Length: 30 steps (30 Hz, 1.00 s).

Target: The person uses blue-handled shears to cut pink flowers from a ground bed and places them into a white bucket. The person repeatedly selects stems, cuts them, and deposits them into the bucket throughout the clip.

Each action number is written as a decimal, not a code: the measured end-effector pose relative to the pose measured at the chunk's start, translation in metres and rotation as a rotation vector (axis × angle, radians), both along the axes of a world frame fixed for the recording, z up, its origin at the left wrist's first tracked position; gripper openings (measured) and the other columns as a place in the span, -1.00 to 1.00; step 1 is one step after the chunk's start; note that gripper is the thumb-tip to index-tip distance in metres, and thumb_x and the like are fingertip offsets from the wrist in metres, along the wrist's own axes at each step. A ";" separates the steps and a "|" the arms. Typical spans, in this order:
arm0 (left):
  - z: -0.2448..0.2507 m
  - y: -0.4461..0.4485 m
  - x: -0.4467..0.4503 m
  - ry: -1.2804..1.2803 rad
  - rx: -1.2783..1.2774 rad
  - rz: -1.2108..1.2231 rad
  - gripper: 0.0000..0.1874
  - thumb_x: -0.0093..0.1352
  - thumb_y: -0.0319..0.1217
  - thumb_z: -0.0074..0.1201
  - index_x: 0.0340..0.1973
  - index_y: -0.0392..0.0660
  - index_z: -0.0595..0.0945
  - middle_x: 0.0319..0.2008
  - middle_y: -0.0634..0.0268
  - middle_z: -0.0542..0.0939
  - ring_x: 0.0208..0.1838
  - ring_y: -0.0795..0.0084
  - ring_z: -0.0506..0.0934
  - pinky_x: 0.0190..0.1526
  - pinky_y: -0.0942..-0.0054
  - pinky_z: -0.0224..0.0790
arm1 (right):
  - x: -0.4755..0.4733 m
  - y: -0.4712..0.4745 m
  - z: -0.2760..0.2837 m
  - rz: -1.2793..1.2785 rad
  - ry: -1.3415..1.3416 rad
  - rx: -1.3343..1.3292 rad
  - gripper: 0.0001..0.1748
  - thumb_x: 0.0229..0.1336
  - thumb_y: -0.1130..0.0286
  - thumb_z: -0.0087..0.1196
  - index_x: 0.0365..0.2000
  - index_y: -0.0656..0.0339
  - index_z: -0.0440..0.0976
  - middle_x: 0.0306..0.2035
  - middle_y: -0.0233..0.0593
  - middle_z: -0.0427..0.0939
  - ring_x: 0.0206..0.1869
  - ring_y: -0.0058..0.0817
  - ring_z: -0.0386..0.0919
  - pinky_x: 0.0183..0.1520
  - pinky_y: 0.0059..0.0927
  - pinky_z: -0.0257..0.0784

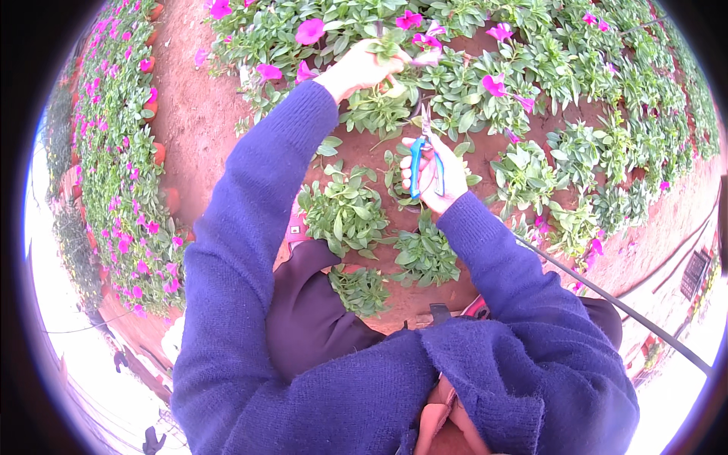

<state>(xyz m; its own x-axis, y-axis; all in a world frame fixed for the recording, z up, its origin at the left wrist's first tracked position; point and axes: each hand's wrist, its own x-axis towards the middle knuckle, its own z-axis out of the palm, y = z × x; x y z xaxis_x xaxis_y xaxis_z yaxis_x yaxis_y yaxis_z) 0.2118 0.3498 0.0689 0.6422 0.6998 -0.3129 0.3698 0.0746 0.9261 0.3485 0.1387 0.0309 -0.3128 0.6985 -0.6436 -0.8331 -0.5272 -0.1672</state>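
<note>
Blue-handled pruning snips (424,151) rest in my right hand (446,170), blades pointing up and away from me, handles spread. Their tips are close to the leaves of a petunia plant (378,114). Farther out, my left hand (364,68) pinches a leafy petunia sprig (387,46) between thumb and fingers. A pale pink bloom (427,57) is beside those fingertips; whether it belongs to the sprig I cannot tell. Below my hands, leafy plants without blooms (344,210) stand on reddish soil (369,153).
Dense petunias with magenta flowers (310,31) spread across the far side. To the left runs a long row of flowering plants in terracotta pots (125,170), beyond a bare soil path (187,102). A dark hose or pole (620,307) slants across the right. A dark crate (695,274) lies far right.
</note>
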 end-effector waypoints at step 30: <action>-0.036 0.007 0.035 0.215 0.290 -0.273 -0.82 0.21 -0.46 0.30 -0.26 -0.13 0.72 -0.35 0.30 0.70 -0.30 0.57 0.57 -0.16 0.52 0.43 | 0.021 0.029 0.000 0.060 0.305 0.146 -0.39 0.35 -0.04 -0.14 0.07 0.32 0.37 -0.39 -0.14 0.57 -0.43 -0.40 0.55 -0.38 -0.37 0.53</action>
